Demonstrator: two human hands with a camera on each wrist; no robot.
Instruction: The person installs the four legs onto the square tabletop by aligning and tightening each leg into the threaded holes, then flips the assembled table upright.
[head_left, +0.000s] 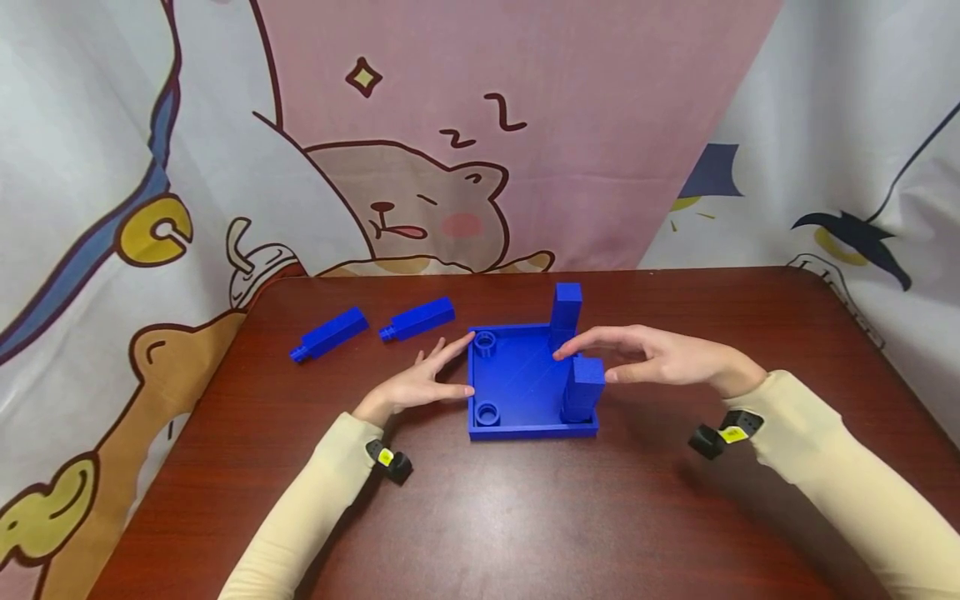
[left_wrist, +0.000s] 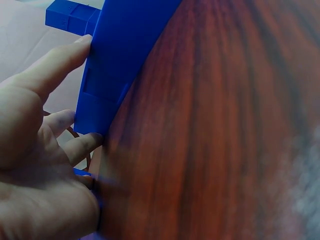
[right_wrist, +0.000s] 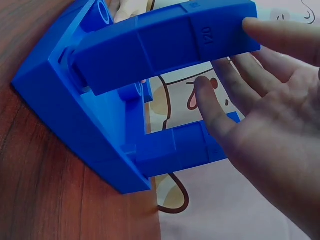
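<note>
Cartoon-print curtain (head_left: 600,108) behind brown table (head_left: 562,525). Head: blue tray (head_left: 522,367) at centre, two loose posts (head_left: 420,319) left; left hand (head_left: 415,387) touching tray's rim, fingers apart. Left wrist: mostly table grain. Right wrist: alone shows "120"-marked upper post (right_wrist: 167,45); right hand (right_wrist: 272,125) thumb touching it, grip unclear.

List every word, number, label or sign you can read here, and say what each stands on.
"120": sideways, on the blue square-sided standing post nearer the right wrist camera.
"Z": twice, on the pink-and-white printed cloth backdrop.
Too small to read: the yellow labels on both black wrist-worn devices.
Too blurred to read: a faint mark on the other blue standing post.
</note>
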